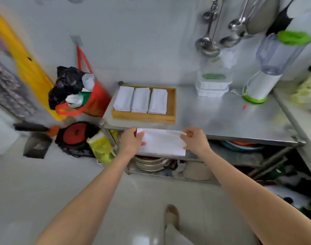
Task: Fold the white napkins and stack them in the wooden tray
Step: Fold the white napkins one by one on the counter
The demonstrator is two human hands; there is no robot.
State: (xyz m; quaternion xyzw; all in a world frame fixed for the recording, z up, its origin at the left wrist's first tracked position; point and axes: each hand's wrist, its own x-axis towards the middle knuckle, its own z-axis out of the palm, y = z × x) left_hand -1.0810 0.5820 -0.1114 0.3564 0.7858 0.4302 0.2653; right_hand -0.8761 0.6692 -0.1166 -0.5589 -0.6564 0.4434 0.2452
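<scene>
head view looks down at the wooden tray [144, 119] on the steel table [221, 117], and i place everything else from that tray. three stacks of folded napkins [141, 100] sit side by side inside it, filling most of its width. on the near side of the tray, at the table's front edge and partly overhanging it, is the white napkin [162, 142] i'm working on, held in both hands. my left hand [132, 140] pinches its left end, thumb on top and fingers curled under. my right hand [195, 140] pinches the upper right corner between thumb and fingertips, with the other fingers along the right edge. the sheet looks partly folded already, a long rectangle, so i judge another fold is due before it goes in.

what worries me is that overhang: if either pinch slackens, the cloth could slide off toward the shelf of pans [151, 163] below. uneven pull from the two hands would skew the crease, and a crooked piece would sit badly on those stacks. far right of the tray, the blender [267, 71] is well apart.
</scene>
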